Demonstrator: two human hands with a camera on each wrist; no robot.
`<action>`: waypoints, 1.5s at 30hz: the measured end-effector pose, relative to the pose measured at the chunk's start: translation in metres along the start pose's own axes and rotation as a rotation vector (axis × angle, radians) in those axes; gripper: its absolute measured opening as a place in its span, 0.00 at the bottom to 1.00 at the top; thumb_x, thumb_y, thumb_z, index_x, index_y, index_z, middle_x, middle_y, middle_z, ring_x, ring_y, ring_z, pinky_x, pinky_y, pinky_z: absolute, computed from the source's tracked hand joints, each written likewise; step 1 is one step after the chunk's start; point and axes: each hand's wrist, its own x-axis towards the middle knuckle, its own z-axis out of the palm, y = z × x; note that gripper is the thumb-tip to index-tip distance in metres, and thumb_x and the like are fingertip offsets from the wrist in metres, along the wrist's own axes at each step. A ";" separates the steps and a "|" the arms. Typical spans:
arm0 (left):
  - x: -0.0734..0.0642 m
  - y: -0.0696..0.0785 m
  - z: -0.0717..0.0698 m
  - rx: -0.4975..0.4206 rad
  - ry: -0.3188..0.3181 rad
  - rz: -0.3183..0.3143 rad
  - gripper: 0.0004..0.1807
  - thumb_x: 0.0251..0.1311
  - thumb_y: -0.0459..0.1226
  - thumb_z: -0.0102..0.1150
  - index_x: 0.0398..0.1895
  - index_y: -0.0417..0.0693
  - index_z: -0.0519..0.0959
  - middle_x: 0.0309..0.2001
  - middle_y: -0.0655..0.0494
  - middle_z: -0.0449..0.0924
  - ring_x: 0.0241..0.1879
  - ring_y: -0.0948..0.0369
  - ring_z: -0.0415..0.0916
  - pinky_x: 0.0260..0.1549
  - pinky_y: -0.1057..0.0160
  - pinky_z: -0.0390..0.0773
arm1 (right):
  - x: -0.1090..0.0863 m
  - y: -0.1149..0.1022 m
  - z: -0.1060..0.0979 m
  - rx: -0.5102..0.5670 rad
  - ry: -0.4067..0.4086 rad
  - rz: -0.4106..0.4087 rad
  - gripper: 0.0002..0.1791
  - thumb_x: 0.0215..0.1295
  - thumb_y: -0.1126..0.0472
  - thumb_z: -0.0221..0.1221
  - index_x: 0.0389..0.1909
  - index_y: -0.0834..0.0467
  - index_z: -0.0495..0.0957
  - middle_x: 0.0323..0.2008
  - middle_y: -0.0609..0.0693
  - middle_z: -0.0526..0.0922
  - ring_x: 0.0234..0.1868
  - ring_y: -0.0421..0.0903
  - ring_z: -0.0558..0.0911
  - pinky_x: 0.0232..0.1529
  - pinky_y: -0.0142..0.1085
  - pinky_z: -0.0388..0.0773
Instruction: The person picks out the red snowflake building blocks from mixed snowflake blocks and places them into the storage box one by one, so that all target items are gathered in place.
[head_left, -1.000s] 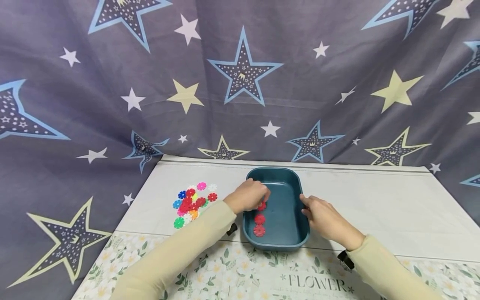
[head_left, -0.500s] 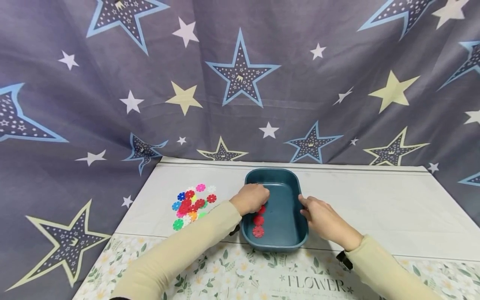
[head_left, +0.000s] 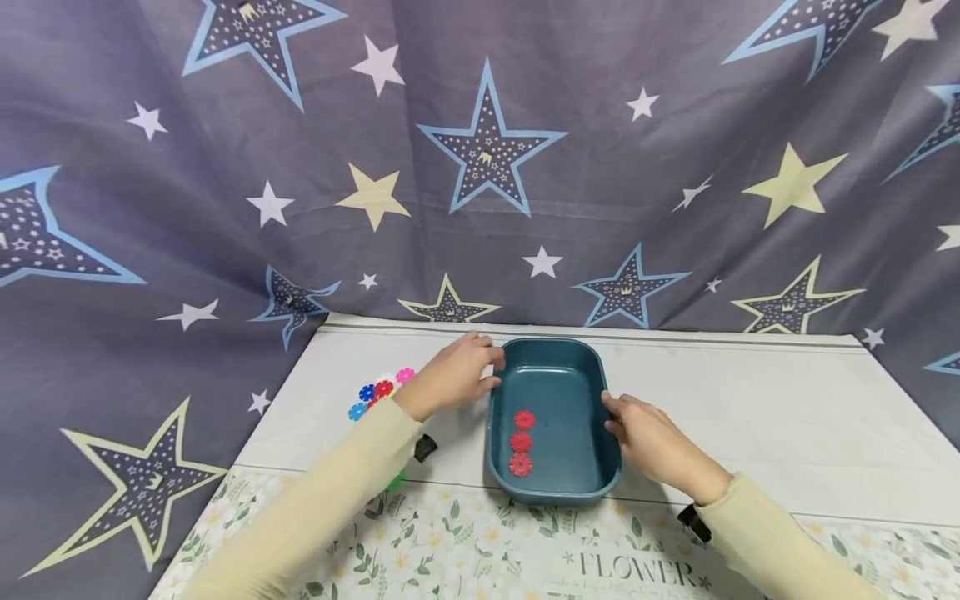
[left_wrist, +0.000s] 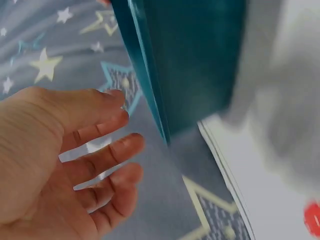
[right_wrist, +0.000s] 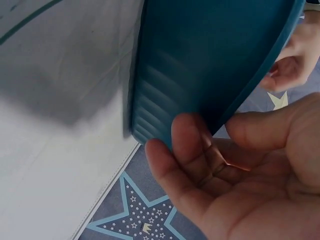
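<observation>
Tub, smooth dark teal with rounded corners, sits on white cloth; three red notched discs lie in a row inside. The right hand pinches its rim; the left hand, loose and empty, hovers beside the opposite edge.

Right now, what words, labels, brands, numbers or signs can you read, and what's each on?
"FLOWER", in dark capitals, on the white floral-printed cloth.
Faint smaller line beneath it: too small and blurred to read.
Rectangular teal plastic tub: no readable lettering.
I can read nothing else.
</observation>
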 end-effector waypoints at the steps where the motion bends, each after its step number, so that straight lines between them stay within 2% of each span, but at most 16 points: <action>1: -0.006 -0.006 -0.001 -0.008 0.008 -0.013 0.10 0.54 0.40 0.66 0.38 0.48 0.81 0.38 0.56 0.77 0.40 0.57 0.70 0.43 0.59 0.71 | 0.000 0.000 0.000 0.001 -0.002 0.001 0.22 0.65 0.70 0.55 0.59 0.75 0.67 0.23 0.46 0.68 0.21 0.41 0.63 0.24 0.34 0.63; 4: -0.023 -0.026 -0.001 -0.046 0.015 -0.060 0.10 0.54 0.38 0.66 0.39 0.46 0.80 0.39 0.54 0.78 0.41 0.55 0.70 0.43 0.58 0.71 | -0.001 0.001 0.000 0.004 -0.007 0.002 0.22 0.65 0.70 0.55 0.59 0.75 0.67 0.23 0.46 0.67 0.21 0.41 0.63 0.24 0.35 0.63; 7: -0.039 -0.045 -0.002 -0.090 -0.005 -0.126 0.11 0.55 0.37 0.66 0.41 0.46 0.80 0.40 0.54 0.78 0.42 0.54 0.70 0.45 0.56 0.71 | -0.002 0.001 0.000 0.001 -0.006 0.004 0.22 0.65 0.70 0.55 0.59 0.75 0.67 0.23 0.46 0.67 0.21 0.41 0.63 0.24 0.35 0.63; 12: -0.060 -0.070 -0.002 -0.142 -0.030 -0.231 0.14 0.54 0.36 0.66 0.44 0.44 0.80 0.40 0.50 0.78 0.45 0.51 0.70 0.48 0.53 0.70 | -0.003 0.002 -0.001 0.000 0.005 0.002 0.22 0.65 0.70 0.55 0.58 0.75 0.68 0.23 0.46 0.68 0.21 0.41 0.63 0.24 0.35 0.63; 15: -0.070 -0.081 0.004 -0.164 -0.072 -0.267 0.16 0.54 0.35 0.67 0.46 0.42 0.80 0.42 0.46 0.77 0.47 0.48 0.70 0.50 0.50 0.69 | -0.004 0.001 -0.001 0.001 0.007 -0.002 0.22 0.65 0.70 0.56 0.58 0.76 0.68 0.23 0.46 0.69 0.21 0.41 0.63 0.24 0.35 0.64; 19: -0.079 -0.089 0.019 -0.171 -0.154 -0.309 0.18 0.54 0.36 0.67 0.48 0.42 0.81 0.43 0.47 0.76 0.46 0.49 0.68 0.50 0.50 0.69 | -0.004 0.001 -0.002 -0.002 0.008 -0.003 0.22 0.64 0.70 0.56 0.58 0.76 0.68 0.23 0.46 0.68 0.21 0.41 0.63 0.24 0.35 0.64; 24: -0.077 -0.089 0.038 -0.184 -0.206 -0.325 0.17 0.55 0.40 0.67 0.47 0.46 0.81 0.38 0.52 0.74 0.39 0.55 0.66 0.42 0.55 0.69 | -0.004 0.000 -0.001 -0.002 0.008 -0.007 0.22 0.64 0.70 0.56 0.58 0.76 0.68 0.23 0.46 0.68 0.21 0.41 0.63 0.24 0.35 0.64; 32: -0.063 -0.089 0.050 -0.151 -0.187 -0.286 0.10 0.53 0.37 0.68 0.35 0.48 0.76 0.30 0.56 0.67 0.35 0.55 0.63 0.36 0.57 0.67 | -0.001 -0.001 0.000 -0.015 0.026 -0.005 0.22 0.64 0.71 0.56 0.57 0.75 0.69 0.23 0.47 0.69 0.21 0.41 0.63 0.25 0.35 0.65; 35: -0.061 -0.090 0.050 -0.163 -0.161 -0.263 0.10 0.53 0.35 0.68 0.31 0.48 0.73 0.27 0.58 0.66 0.32 0.56 0.63 0.34 0.58 0.66 | -0.001 -0.001 0.000 -0.013 0.022 -0.010 0.22 0.64 0.71 0.56 0.57 0.75 0.69 0.23 0.47 0.69 0.21 0.41 0.64 0.25 0.35 0.65; 38: -0.060 -0.087 0.046 -0.184 -0.108 -0.226 0.09 0.53 0.30 0.65 0.29 0.49 0.73 0.24 0.60 0.69 0.29 0.58 0.65 0.33 0.59 0.68 | -0.001 -0.001 0.001 -0.016 0.027 -0.015 0.22 0.64 0.71 0.56 0.58 0.75 0.69 0.23 0.46 0.68 0.21 0.40 0.63 0.24 0.35 0.64; 41: -0.056 -0.081 0.041 -0.183 -0.054 -0.195 0.09 0.54 0.28 0.63 0.28 0.49 0.74 0.23 0.61 0.72 0.30 0.59 0.68 0.33 0.59 0.70 | -0.001 -0.001 0.001 -0.020 0.030 -0.016 0.22 0.64 0.70 0.56 0.58 0.75 0.69 0.23 0.46 0.68 0.21 0.40 0.63 0.24 0.35 0.64; 45: -0.049 -0.074 0.034 -0.203 0.004 -0.158 0.09 0.55 0.29 0.64 0.29 0.52 0.77 0.24 0.63 0.73 0.32 0.61 0.69 0.34 0.61 0.71 | 0.000 -0.001 0.001 -0.017 0.024 -0.018 0.22 0.64 0.70 0.57 0.57 0.75 0.69 0.24 0.47 0.69 0.21 0.40 0.64 0.24 0.35 0.64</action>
